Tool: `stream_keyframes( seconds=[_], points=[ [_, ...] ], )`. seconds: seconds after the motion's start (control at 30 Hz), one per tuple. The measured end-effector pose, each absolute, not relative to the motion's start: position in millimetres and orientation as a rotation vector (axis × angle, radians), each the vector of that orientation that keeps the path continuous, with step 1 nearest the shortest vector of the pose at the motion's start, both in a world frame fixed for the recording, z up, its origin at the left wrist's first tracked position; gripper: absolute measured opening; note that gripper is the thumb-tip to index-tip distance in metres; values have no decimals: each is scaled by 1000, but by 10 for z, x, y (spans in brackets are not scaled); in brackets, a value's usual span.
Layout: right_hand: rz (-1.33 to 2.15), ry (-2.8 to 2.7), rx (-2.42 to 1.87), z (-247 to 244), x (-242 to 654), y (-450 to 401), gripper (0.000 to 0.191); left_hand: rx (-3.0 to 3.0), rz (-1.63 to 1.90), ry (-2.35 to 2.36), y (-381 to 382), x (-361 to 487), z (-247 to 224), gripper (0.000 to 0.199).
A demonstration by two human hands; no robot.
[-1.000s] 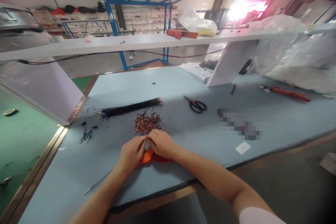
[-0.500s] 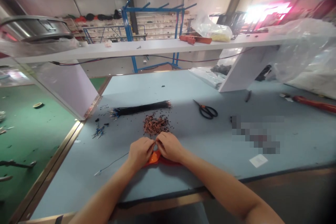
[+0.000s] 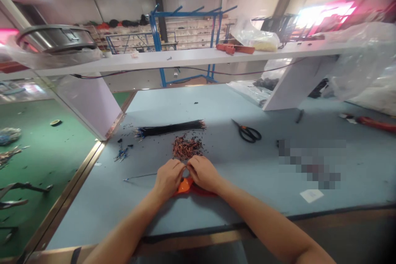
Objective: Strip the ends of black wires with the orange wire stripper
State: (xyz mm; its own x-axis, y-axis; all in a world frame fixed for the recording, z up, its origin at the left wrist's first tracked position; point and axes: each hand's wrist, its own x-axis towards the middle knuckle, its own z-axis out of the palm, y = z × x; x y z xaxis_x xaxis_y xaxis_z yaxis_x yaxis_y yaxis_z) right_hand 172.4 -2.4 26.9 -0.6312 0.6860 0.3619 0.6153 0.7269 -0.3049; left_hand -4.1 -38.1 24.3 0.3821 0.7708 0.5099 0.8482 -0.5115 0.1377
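Blue-grey worktop (image 3: 262,169) spreads beneath two bare hands that meet thumb to thumb near its front edge. From the outer side of the left hand (image 3: 168,177) a thin wire (image 3: 140,177) runs out toward 9 o'clock, its long axis almost level across the view, the pale tip dipping slightly at the far end. The left hand is curled closed over the wire's other end, which is hidden. The right hand (image 3: 202,172) has its fingertips pinched together; I cannot tell what, if anything, lies between them. Just below the fingertips, an orange tool (image 3: 185,185) lies partly covered, stretching from 9 to 3 o'clock. Straight at 12 o'clock, just beyond the fingers, sits a loose heap of short coppery-brown bits (image 3: 187,147). Behind it, toward 11 o'clock, a bundle of black wires (image 3: 170,128) lies lengthwise, blue and silver tips pointing to 9 o'clock, copper-coloured ends to 3 and a touch farther away. Between 9 and 10 o'clock are scattered blue-tipped pieces (image 3: 122,153). Black-handled scissors (image 3: 247,131) rest at 2 o'clock, blades pointing toward 10. A white card (image 3: 312,195) lies between 3 and 4 o'clock.
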Motion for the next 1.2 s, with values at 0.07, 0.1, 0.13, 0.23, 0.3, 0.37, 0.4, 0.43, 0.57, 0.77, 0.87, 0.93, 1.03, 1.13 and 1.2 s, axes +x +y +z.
stream_keyframes(
  seconds=[0.07,0.1,0.13,0.23,0.3,0.37,0.4,0.43,0.57,0.77,0.87,0.93,1.03,1.13,1.2],
  points=[
    [187,-2489,-1000,279,1724,-30,16,-2478,-773,-1474,-379,-39,223,26],
    [176,-2495,-1004,283,1724,-31,17,-2476,-764,-1476,-378,-39,214,26],
    [167,-2500,-1010,287,1723,-30,17,-2476,-758,-1479,-378,-40,207,27],
    [149,-2515,-1015,293,1722,-22,17,-2485,-750,-1483,-378,-52,203,26],
    [147,-2523,-1019,298,1720,-17,16,-2478,-764,-1490,-373,-69,217,25],
    [155,-2531,-1037,310,1716,-18,15,-2458,-791,-1503,-362,-97,237,24],
    [160,-2534,-1050,318,1713,-20,15,-2447,-804,-1514,-353,-116,246,23],
    [165,-2538,-1064,327,1710,-22,15,-2436,-815,-1531,-341,-139,253,22],
    [173,-2562,-1115,353,1704,-33,12,-2353,-905,-1710,-245,-291,240,22],
    [194,-2504,-1099,386,1769,4,13,-2064,-1169,-2122,-6,-624,105,16],
    [252,-2340,-1001,532,1798,-15,15,-1961,-1247,-2215,62,-710,36,15],
    [347,-2224,-911,716,1799,-88,15,-1946,-1285,-2239,73,-718,7,14],
    [477,-2192,-753,1086,1790,-282,13,-1993,-1303,-2230,61,-698,-12,14],
    [578,-2192,-508,1483,1829,-526,12,-2042,-1304,-2210,57,-698,-22,14],
    [603,-2145,-357,1734,1906,-697,19,-2047,-1303,-2210,68,-712,-29,14]
  ],
)
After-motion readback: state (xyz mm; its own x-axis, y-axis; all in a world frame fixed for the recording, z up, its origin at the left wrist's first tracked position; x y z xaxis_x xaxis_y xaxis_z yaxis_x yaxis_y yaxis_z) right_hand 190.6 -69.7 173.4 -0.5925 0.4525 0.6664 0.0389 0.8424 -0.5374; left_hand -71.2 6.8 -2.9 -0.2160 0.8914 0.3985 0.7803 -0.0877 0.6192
